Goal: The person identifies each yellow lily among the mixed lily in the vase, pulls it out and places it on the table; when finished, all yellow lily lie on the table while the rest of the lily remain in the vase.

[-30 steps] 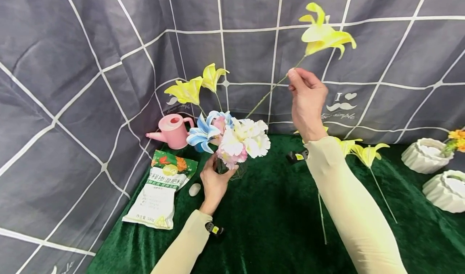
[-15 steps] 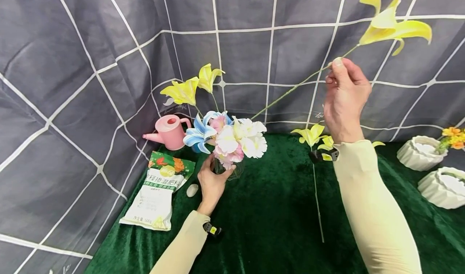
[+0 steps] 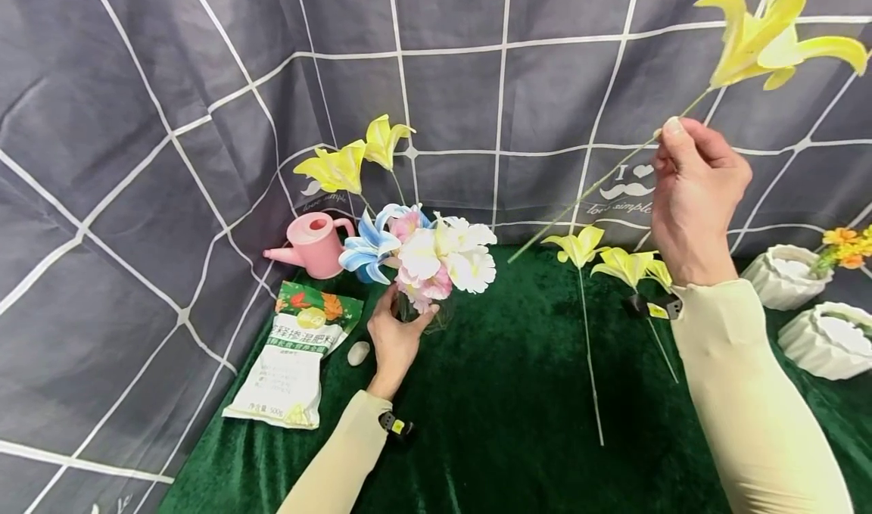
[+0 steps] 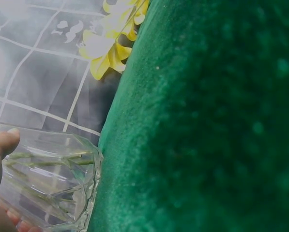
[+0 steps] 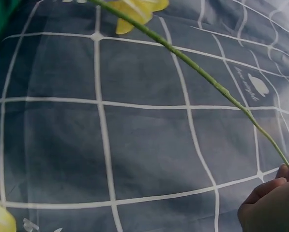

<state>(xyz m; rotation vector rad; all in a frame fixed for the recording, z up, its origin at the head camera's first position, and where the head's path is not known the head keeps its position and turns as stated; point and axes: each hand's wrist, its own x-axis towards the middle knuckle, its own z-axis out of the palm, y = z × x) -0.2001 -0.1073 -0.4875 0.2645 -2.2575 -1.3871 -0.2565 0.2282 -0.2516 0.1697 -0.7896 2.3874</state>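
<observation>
My right hand [image 3: 702,196] pinches the green stem of a yellow lily [image 3: 756,41] just below its bloom, up in front of the backdrop. The stem slants down to the left, its lower end to the right of the bouquet. With thumb and fingers my left hand [image 3: 398,340] grips a clear glass vase [image 4: 52,179], whose cut stems show through the wall in the left wrist view. Out of the vase rise white and pink flowers [image 3: 436,260], a blue lily [image 3: 371,249] and two yellow lilies [image 3: 341,167]. In the right wrist view the held stem [image 5: 202,75] runs to the fingertips.
Several yellow lilies [image 3: 579,247] lie on the green cloth [image 3: 504,423] at the right. Left of the vase are a pink watering can [image 3: 319,245], a fertilizer bag [image 3: 293,362] and a pale stone [image 3: 358,353]. Two white ribbed pots [image 3: 827,344] stand far right.
My right hand has moved right with the yellow lily, and its stem's lower end has come away from the bouquet. My left hand keeps its grip on the vase.
</observation>
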